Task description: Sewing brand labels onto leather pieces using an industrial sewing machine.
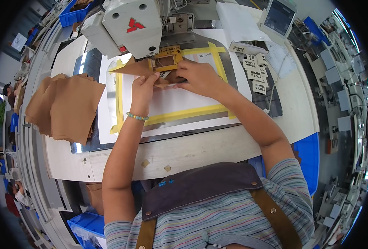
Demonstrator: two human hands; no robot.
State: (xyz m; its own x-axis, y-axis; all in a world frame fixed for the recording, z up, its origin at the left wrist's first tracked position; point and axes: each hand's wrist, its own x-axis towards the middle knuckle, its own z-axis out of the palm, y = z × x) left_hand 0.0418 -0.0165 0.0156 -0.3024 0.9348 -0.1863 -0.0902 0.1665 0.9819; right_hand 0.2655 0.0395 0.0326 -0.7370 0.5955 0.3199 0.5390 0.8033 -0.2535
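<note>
At the table's middle, under the sewing machine's white head (128, 31), lies a brown fabric piece (130, 69). The machine's yellow clamp frame (167, 62) rests over it. My left hand (142, 92), wearing a beaded bracelet, pinches the fabric just below the frame. A small pale label (165, 74) with dark print shows between my two hands, next to the left fingertips. From the right, my right hand (199, 79) is closed with bent fingers on the fabric's near edge, which is lifted and folded. Its fingertips are partly hidden by the fabric.
Brown fabric pieces (76, 108) are stacked at the left. Loose pale labels (255, 74) lie at the right, near an open white box (248, 47). Yellow tape (184, 113) borders the white work sheet. A control screen (279, 17) stands far right, a blue bin (307, 164) below the table edge.
</note>
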